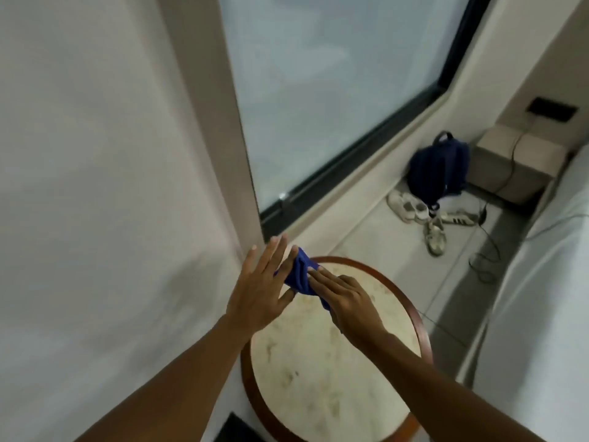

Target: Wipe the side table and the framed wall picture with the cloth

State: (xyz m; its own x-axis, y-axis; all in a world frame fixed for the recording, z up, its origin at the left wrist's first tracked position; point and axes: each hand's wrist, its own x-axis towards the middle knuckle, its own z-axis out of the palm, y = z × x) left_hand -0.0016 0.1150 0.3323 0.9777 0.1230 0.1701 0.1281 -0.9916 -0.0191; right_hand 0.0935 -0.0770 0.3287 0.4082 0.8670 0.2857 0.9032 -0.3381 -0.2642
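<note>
Both my forearms reach over the round desk (334,378), left hand (261,288) flat-open and right hand (347,301) pressing the blue cloth (298,274) between them, folding it before wiping, I judge.

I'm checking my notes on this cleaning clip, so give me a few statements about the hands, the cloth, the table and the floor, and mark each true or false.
1. The cloth is blue. True.
2. The cloth lies flat on the side table, untouched. False: it is pressed between the left hand and the right hand, above the table.
3. The side table is round with a reddish-brown rim. True.
4. A red backpack hangs on the wall. False: a dark blue backpack sits on the floor under the window.
5. Shoes lie on the floor near the backpack. True.
</note>
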